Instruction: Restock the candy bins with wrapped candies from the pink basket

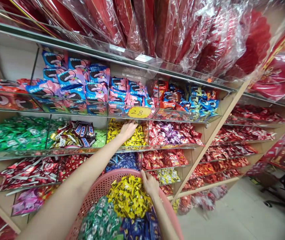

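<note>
My left hand [128,130] reaches into a shelf compartment and rests palm down on yellow-wrapped candies [139,135]. Its fingers look stretched out over them, and the fingertips are partly hidden. Below, my right hand [150,185] grips the far rim of a pink plastic basket [99,182]. Inside the basket lie yellow-wrapped candies [129,196], green-wrapped candies [101,220] and dark blue packets [138,228], in separate heaps.
Green candies [19,133], Snickers bars [83,132] and red-and-purple candies [168,132] flank the yellow ones. Above are blue-and-pink packets [72,80] and a yellow "28" tag [139,112]. Glass shelf edges run across. More red packets [242,133] fill shelves at right.
</note>
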Demonstrator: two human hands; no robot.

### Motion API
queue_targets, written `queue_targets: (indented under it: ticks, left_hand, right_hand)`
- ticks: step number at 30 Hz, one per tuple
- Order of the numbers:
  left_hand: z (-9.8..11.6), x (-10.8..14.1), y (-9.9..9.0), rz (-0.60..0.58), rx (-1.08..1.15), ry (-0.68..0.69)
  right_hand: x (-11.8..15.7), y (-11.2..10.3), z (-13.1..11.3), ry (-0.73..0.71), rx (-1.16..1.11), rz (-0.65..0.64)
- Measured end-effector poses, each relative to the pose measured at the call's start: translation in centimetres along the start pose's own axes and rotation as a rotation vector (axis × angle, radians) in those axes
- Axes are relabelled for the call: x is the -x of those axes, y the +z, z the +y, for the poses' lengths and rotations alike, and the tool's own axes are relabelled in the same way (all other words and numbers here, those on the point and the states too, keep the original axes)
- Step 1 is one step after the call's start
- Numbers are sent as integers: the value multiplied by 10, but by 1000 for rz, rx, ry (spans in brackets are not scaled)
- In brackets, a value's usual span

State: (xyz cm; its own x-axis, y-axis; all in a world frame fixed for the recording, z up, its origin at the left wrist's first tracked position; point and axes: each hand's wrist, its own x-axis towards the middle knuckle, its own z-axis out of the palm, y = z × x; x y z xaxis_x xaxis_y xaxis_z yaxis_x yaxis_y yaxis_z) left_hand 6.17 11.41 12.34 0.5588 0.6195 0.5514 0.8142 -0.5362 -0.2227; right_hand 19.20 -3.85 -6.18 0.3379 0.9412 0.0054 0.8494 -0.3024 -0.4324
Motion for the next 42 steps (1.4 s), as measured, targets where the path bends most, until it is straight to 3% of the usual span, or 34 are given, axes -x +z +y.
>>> queue_targets:
  ticks: [10,16,23,27,36,42]
  left_hand:
    - [1,-5,18,-13,-33,-35]
    - [-7,-4,11,9,48,-72]
    - [-8,2,-1,119,492,-344]
    - [-8,10,0,162,789,-422]
    - [-12,32,3,136,708,-376]
    - [6,57,-26,114,891,-292]
  right_hand:
    - [-3,1,0,7,-34,24]
    - [-6,3,-3,19,-18,21]
    - [-10,7,-5,11,11,15]
    - [-10,8,-6,-2,33,12]
    - [-6,3,-17,-25,10,-8]
    - [-5,3,-12,-6,47,-11]
